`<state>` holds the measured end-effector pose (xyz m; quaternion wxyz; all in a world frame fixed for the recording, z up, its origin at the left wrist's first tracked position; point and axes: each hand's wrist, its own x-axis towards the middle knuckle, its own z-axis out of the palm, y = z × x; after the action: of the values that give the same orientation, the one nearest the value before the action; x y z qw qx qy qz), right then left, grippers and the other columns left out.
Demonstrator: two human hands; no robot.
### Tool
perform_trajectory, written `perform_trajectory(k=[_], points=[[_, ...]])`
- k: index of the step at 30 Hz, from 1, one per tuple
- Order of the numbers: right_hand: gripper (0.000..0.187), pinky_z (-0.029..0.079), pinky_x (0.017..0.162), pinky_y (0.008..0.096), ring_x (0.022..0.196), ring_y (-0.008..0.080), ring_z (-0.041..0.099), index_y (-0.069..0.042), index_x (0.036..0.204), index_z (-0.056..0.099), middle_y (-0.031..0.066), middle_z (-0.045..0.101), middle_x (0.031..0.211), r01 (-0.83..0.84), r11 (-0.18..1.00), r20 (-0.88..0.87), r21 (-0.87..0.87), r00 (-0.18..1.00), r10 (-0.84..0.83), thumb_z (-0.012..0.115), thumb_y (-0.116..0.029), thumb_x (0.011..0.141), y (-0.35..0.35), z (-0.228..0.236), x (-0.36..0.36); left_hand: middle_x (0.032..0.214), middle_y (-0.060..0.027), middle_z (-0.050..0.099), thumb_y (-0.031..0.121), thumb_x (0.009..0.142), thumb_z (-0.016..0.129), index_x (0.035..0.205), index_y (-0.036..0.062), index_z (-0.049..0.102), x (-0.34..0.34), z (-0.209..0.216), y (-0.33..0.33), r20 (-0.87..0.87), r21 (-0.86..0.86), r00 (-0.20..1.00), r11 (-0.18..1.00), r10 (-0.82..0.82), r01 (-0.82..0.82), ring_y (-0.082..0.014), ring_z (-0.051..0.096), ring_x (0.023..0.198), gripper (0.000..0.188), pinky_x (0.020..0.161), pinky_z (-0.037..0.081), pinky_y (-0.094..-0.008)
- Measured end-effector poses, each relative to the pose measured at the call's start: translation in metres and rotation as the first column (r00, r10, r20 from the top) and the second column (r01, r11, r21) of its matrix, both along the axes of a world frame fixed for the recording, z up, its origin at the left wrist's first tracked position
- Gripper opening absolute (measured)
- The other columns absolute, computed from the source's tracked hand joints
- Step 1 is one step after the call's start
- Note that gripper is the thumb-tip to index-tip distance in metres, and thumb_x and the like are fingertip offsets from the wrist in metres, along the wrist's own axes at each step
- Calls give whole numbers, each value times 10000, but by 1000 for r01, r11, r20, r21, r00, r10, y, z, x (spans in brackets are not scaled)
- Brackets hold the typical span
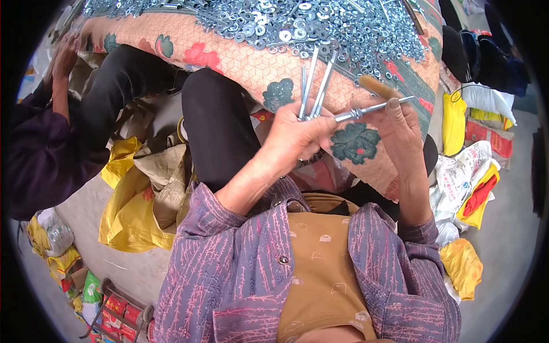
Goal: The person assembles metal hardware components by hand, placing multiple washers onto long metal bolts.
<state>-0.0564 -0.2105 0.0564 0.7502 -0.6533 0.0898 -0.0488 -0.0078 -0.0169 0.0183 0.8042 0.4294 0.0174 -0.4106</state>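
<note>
My left hand (298, 132) is closed around several long silvery metal rods (323, 83), which fan upward from its fingers. Between its thumb and fingertips it also grips one end of a thin bolt (374, 107) pointing right. A nut and washers (357, 113) sit partway along that bolt. My right hand (404, 132) pinches the bolt near its far end, the thumb lying over the shaft. A tan cover (377, 87) is on one of its fingers, above the bolt. The other right fingers are partly hidden.
Loose washers, nuts and rods (286, 26) lie heaped on a flowered cloth (154, 30) ahead. Another person's hand (66, 54) is at the cloth's left edge. Yellow sacks (134, 220) stand on the floor at left; more bags (466, 171) lie at right.
</note>
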Motion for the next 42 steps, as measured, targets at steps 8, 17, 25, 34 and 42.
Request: perform_trajectory(k=[8,17,25,34,42], points=[[253,373,461,179,520,56,481,20,1055,601,39,612,719,-110,994,-235,-17,967,103,594,-200,931,11,0,-9,630,-44,596,107,871,635,926,-3,607,-5,1,2,145,89,989,996,11,-24,-47,456,440,126,392,325,-178],[225,322,386,164,448,30,451,-12,885,610,30,571,630,112,983,-317,148,947,-60,583,-229,939,36,-6,-12,726,-155,565,8,759,657,903,32,555,-12,-3,6,546,306,836,943,-60,-132,-332,626,689,178,554,484,-372],[257,308,387,160,463,34,463,2,867,605,23,572,635,39,999,-335,23,942,-29,576,-243,942,27,-8,-12,720,-50,617,96,825,683,960,-4,604,-10,-6,8,550,277,834,952,-45,-131,-110,595,623,186,556,469,-263],[492,480,590,243,677,136,601,-14,1131,547,67,606,838,-241,805,-149,-542,970,190,783,-104,709,48,-4,-21,692,-27,480,139,933,566,931,26,509,11,-5,9,-370,-437,920,851,125,-291,-49,377,472,126,363,272,-175],[659,482,667,273,814,149,614,-8,1236,484,96,620,926,-85,906,-143,-415,989,27,801,-114,667,62,-21,-7,798,-108,616,130,887,629,938,52,507,-11,3,-19,-430,-308,877,877,217,-368,-186,610,612,154,519,534,-299]])
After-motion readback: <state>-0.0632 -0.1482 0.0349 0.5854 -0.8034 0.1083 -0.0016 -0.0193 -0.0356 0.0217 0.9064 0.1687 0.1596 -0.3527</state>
